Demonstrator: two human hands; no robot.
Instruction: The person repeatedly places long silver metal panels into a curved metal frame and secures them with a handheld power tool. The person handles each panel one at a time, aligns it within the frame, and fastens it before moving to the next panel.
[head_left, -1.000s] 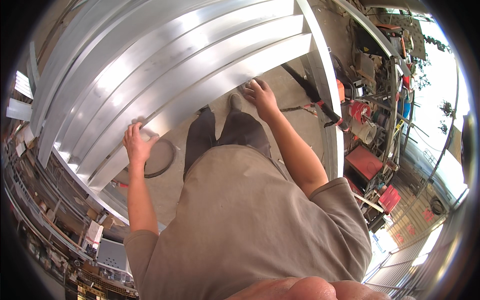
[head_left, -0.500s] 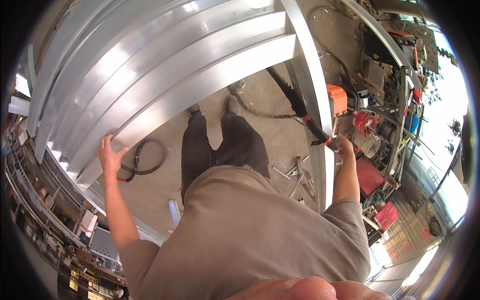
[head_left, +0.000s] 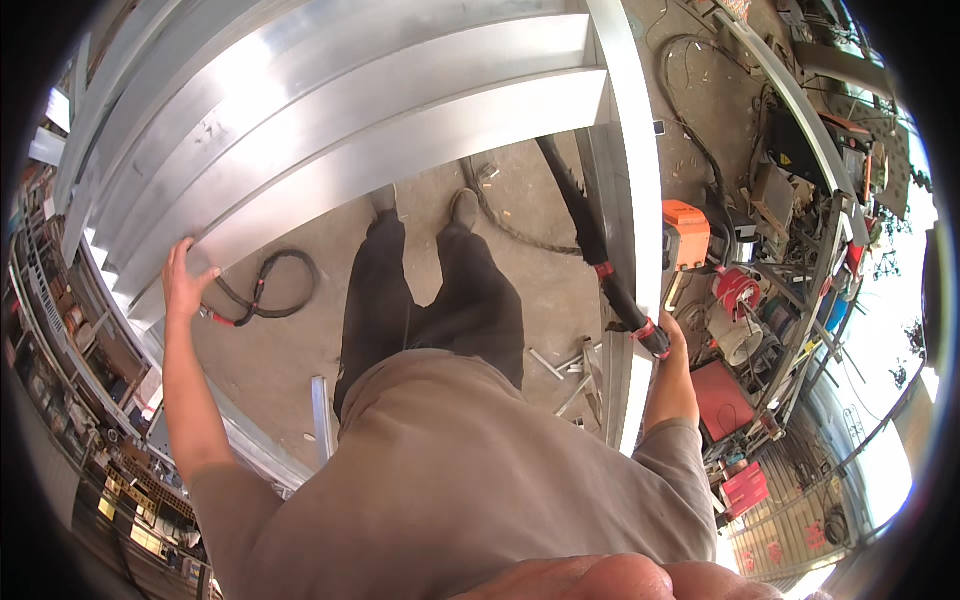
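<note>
My left hand (head_left: 184,283) is at the lower left end of a shiny metal slat (head_left: 400,150). Its thumb stands apart from the fingers, which touch the slat's edge. Several such slats form a large frame before me. Along its right side runs a pale metal rail (head_left: 640,200). A thick black hose (head_left: 618,285) with red bands hangs down from under the slats, and its end lies across that rail. Right beside the hose end, at the rail's outer side, is my right hand (head_left: 674,350). Its fingers are mostly hidden, so whether it grips the rail or the hose is unclear.
A looped black cable (head_left: 262,290) lies on the floor at left. Metal offcuts (head_left: 572,375) lie right of my legs. Beyond the rail stand an orange machine (head_left: 686,235), a red reel (head_left: 737,290) and a cluttered rack (head_left: 810,270). Shelves (head_left: 75,330) line the left.
My left hand has shifted left and up in view, still at the slat's edge. My right hand sits lower and nearer the rail. The hose end has swung lower; the whole view has turned slightly.
</note>
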